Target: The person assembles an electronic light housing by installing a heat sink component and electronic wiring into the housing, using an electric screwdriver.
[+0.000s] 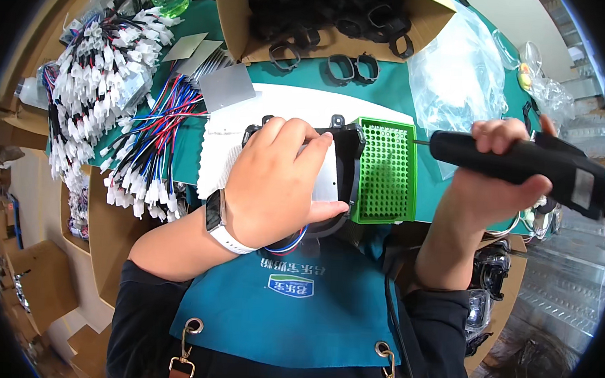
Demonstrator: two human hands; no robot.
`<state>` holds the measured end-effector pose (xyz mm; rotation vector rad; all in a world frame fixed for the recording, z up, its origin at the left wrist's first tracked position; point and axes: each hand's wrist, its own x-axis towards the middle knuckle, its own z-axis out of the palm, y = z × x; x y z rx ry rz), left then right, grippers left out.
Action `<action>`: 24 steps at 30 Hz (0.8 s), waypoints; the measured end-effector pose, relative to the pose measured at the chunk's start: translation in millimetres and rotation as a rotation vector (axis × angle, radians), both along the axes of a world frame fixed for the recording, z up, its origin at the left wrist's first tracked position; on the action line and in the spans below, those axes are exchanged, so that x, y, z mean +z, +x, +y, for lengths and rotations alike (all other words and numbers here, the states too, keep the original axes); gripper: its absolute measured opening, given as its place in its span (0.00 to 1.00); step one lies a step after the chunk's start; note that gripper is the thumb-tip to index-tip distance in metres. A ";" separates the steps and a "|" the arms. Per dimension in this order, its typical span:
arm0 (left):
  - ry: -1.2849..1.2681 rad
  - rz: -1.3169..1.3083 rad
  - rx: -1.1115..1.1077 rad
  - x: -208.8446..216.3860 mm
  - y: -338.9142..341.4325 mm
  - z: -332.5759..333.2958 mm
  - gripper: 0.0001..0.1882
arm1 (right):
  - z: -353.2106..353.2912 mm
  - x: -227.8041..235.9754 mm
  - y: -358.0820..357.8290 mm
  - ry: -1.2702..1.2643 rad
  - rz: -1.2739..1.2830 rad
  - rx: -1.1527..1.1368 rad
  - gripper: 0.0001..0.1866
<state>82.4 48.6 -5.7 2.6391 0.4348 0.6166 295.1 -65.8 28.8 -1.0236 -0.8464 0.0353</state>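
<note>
My right hand [488,178] is wrapped round a black electric screwdriver [516,162], held level with its thin bit pointing left over the right edge of a green screw tray [413,188]. The tray has rows of small holes. My left hand [276,160] lies over a black plastic housing [349,157], its fingers and thumb pressing on it. A flat silver metal plate [326,180] shows in the housing, partly under this hand. Red, blue and black wires [287,243] come out at the housing's near side. A white cloth [215,150] lies beneath.
Bundles of wires with white connectors [117,63] fill the left of the green table. Loose metal plates [227,88] lie by them. At the back stands a cardboard box [232,21] of black frames, with several frames [341,69] before it. Clear plastic bags [459,81] lie at the right.
</note>
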 end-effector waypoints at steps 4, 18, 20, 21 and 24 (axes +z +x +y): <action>-0.016 -0.017 0.001 -1.7 -0.9 1.7 0.39 | 8.0 -14.9 5.0 -0.054 0.042 0.118 0.49; -0.041 -0.016 -0.001 -1.7 -0.4 3.8 0.40 | 20.1 -33.0 35.9 0.043 -0.067 0.586 0.47; -0.043 -0.011 -0.001 -1.9 -1.0 4.0 0.40 | 22.9 -35.8 42.8 0.087 -0.042 0.670 0.47; -0.044 -0.005 -0.002 -2.1 -1.0 4.1 0.40 | 22.2 -35.2 42.1 0.087 -0.043 0.669 0.47; -0.049 -0.007 -0.001 -3.2 -1.5 4.3 0.41 | 20.7 -33.3 39.2 0.032 0.001 0.511 0.46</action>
